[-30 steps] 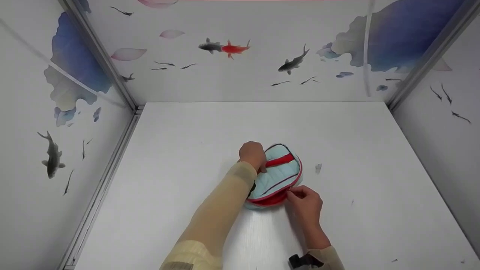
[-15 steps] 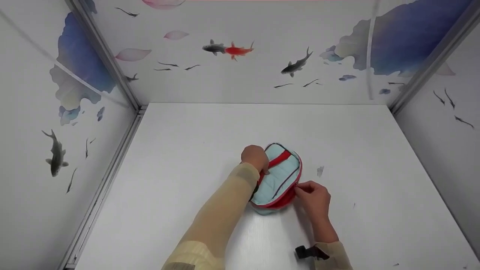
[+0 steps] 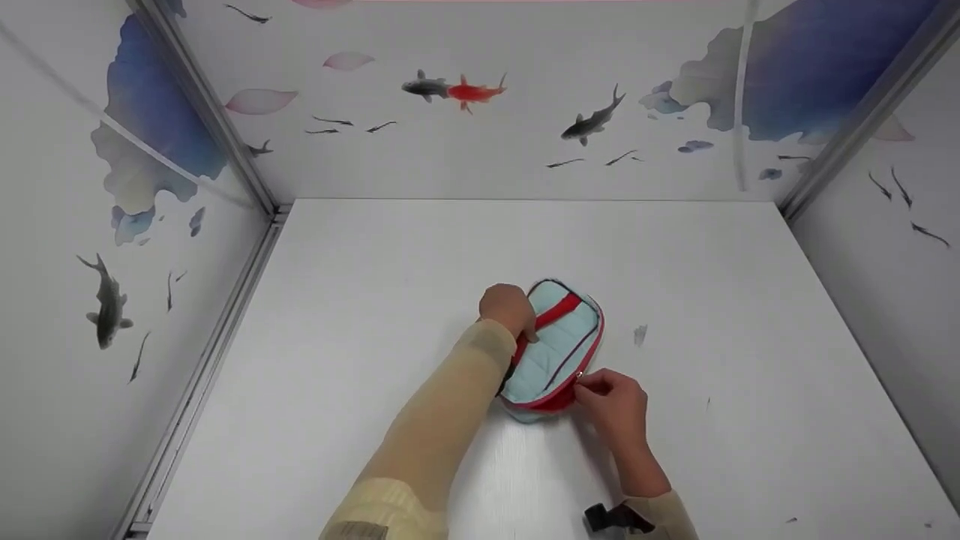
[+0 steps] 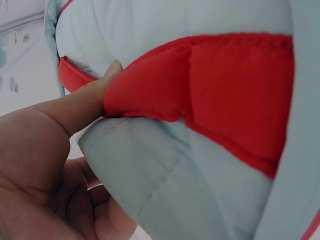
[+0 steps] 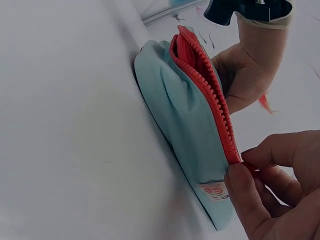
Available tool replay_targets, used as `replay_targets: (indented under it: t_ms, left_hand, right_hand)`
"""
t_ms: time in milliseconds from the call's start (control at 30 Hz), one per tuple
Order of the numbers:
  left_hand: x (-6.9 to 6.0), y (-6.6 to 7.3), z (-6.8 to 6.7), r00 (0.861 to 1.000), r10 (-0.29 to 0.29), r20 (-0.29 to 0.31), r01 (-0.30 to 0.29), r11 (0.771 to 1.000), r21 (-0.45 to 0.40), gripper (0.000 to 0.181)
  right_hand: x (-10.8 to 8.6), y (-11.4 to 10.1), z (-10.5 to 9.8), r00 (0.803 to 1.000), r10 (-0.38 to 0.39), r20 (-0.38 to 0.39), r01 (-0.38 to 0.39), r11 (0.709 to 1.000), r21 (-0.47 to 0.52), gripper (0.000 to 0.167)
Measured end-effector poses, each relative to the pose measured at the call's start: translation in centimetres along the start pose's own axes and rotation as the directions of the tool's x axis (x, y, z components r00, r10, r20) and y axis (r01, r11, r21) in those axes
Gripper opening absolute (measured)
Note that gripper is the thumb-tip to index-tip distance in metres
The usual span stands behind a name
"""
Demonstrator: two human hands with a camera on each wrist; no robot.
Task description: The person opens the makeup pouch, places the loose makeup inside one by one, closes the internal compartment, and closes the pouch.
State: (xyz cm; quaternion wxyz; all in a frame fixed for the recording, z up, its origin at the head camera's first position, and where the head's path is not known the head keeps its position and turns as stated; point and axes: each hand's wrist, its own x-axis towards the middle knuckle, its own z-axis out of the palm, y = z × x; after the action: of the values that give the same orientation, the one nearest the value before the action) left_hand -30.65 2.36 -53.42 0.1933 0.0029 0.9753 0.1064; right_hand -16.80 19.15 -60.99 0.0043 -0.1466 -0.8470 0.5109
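Note:
A light blue padded pouch (image 3: 551, 352) with a red strap (image 3: 559, 310) and a red zipper (image 5: 220, 112) sits on the white table. My left hand (image 3: 507, 309) grips its left side; in the left wrist view, the thumb (image 4: 82, 102) lies against the red strap (image 4: 235, 90) and the other fingers curl below. My right hand (image 3: 616, 405) pinches the zipper pull at the pouch's near right edge. In the right wrist view, thumb and forefinger meet at the red teeth, with the zipper gaping beyond them. The pull itself is mostly hidden by the fingertips. A printed tag (image 5: 215, 190) sits beside them.
White panels painted with fish (image 3: 475, 92) and blue shapes (image 3: 832, 75) enclose the table (image 3: 360, 270) at the back and both sides. Metal rails (image 3: 202, 360) run along the left edge. A black camera mount (image 3: 615, 518) sits on the right wrist.
The pouch has turned slightly under the left hand. My right hand went right and away along the zipper edge, then came back left and nearer. The red gap at the front looks narrower.

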Motion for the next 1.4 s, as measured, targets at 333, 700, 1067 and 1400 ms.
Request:
replay_targets:
  t_ms: [333,700,1067,1400]
  left_hand:
    - [0.0,-0.4,-0.1,1.0,-0.007,0.003,0.007,0.999,-0.051,0.051]
    - [0.1,-0.2,-0.3,1.0,-0.014,-0.005,0.014,0.999,-0.047,0.056]
    - [1.3,-0.4,0.4,0.999,-0.018,-0.044,0.014,0.996,-0.086,0.055]
    - [2.5,0.4,0.3,0.994,0.104,-0.008,-0.105,0.995,-0.007,0.058]
  right_hand:
    - [-1.3,-0.1,1.1,0.999,-0.024,0.034,0.024,1.0,0.001,0.008]
    - [-2.3,-0.4,2.0,0.997,-0.039,0.073,0.041,0.999,-0.016,0.008]
    - [-2.6,-0.2,3.1,0.989,-0.103,0.105,0.1,0.994,0.033,0.005]
    - [-2.8,-0.8,4.8,0.965,-0.155,0.213,0.145,0.988,0.062,0.012]
